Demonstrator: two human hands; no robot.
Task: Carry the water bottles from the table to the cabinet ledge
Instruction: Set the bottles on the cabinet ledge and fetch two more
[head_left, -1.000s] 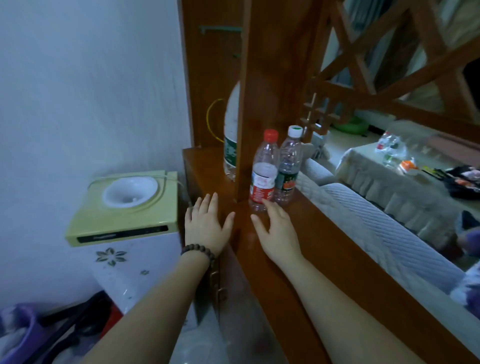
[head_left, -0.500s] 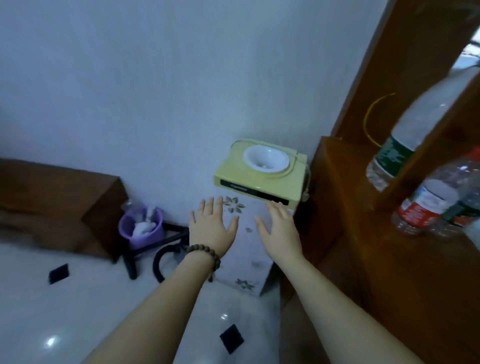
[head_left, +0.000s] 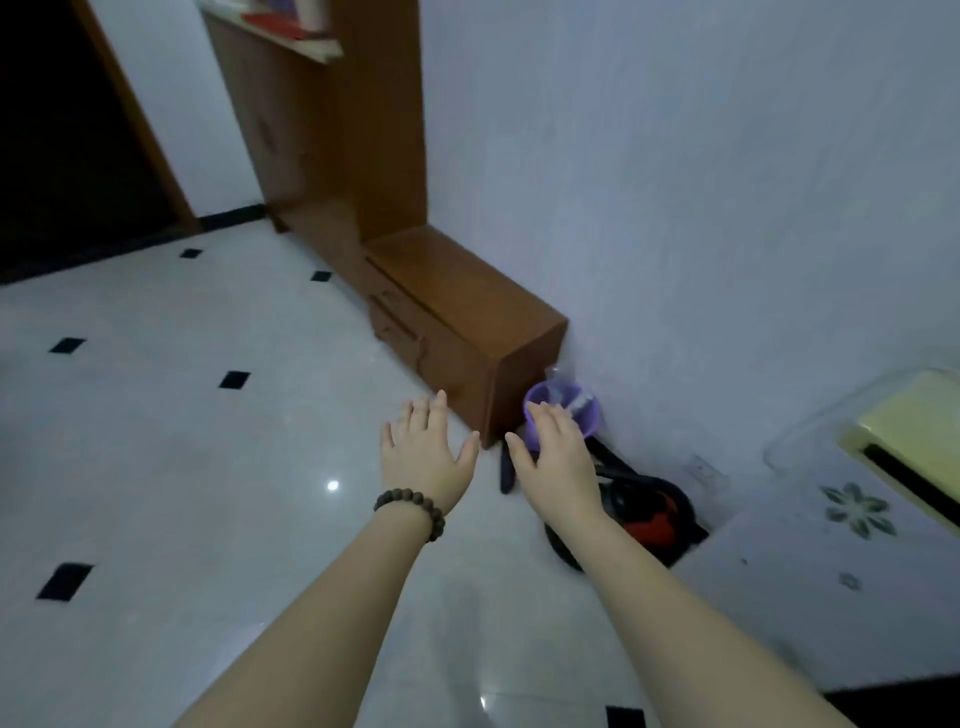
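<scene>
At nine o'clock a dark doorway with a brown wooden frame (head_left: 140, 119) fills the upper left corner. Below it spreads the glossy white tiled floor (head_left: 171, 467), set with small black diamond insets and catching two bright spots of reflected light. At about eleven o'clock a tall brown wooden cabinet (head_left: 306, 130) stands against the pale wall, with a shelf near the top carrying red and pale flat items, too blurred to identify. Joined to its right side, toward twelve o'clock, sits a low brown wooden drawer unit (head_left: 462, 317) with handles on its front.

Near centre, the left hand (head_left: 423, 454) is held out palm down, fingers spread wide and holding nothing; a dark beaded bracelet (head_left: 410, 512) circles its wrist. Just to its right, the right hand (head_left: 558, 460) is likewise flat, fingers loosely spread and empty. Both hover above the floor, apart from each other.

Behind the right hand's fingertips, a small purple plastic bucket (head_left: 582, 410) stands just beside the drawer unit's end, against the wall. At about three o'clock from the hands lies a black and red object (head_left: 649, 512) on the floor, its nature unclear. At the far right, a white water dispenser with a yellow-green top and flower decals (head_left: 857, 509) reaches the frame edge.

No water bottles, table or cabinet ledge appear in this view.
</scene>
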